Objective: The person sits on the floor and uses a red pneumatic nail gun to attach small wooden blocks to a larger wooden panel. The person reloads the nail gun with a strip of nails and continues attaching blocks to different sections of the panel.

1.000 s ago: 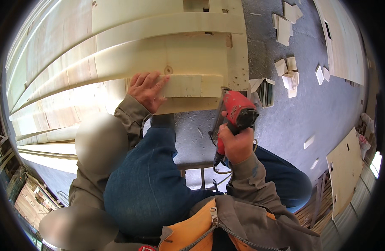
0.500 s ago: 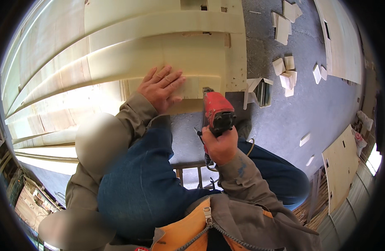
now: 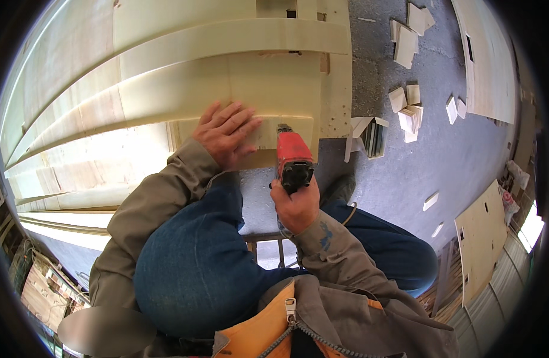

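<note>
Red-and-black pistol-shaped power tool (image 3: 295,150): nose over the pale flat wooden strip (image 3: 303,126) at the near edge of the broad pale wooden panel (image 3: 215,86). Right hand (image 3: 297,206): fingers wrapped around its handle. Left hand (image 3: 228,136), to the left: fingers extended, slightly parted, laid on the wood, gripping nothing. Far right, pale rectangular wooden offcuts (image 3: 409,119) lie on grey floor (image 3: 382,191).

Floor (image 3: 400,191), grey-blue: is stretching across the right side | Offcuts (image 3: 406,48), pale: are lying on it in loose clusters | Panel (image 3: 480,238), slotted: is showing at lower right | Sheeting (image 3: 506,274), ribbed: is bordering it | Light (image 3: 530,230), white: is glaring at the right rim | Clutter (image 3: 51,286): is crowding the lower left
</note>
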A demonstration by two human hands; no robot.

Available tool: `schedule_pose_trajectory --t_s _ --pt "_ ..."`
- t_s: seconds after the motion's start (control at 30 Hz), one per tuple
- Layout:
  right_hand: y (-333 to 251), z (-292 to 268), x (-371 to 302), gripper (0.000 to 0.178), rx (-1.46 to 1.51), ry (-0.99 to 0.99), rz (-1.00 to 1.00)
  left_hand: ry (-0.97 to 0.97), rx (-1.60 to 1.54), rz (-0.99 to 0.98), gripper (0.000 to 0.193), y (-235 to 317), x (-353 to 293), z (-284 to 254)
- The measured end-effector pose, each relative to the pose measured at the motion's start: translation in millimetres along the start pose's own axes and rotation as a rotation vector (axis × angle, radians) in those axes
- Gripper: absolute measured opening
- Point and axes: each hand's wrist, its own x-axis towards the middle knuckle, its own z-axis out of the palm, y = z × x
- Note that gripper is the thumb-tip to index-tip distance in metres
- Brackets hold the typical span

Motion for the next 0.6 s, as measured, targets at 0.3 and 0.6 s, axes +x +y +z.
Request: schedule_pose_trajectory --t_s 0.3,0.6 --pt "-5.7 7.0 9.6 0.041 -0.029 0.068 -0.079 -0.02 -0.009 -0.012 0.072 1.3 3.0 -2.8" --pt "-0.4 6.8 12.4 0.045 -0.04 0.064 -0.061 -0.049 -0.005 -0.03 0.07 1.7 3.1 -3.4"
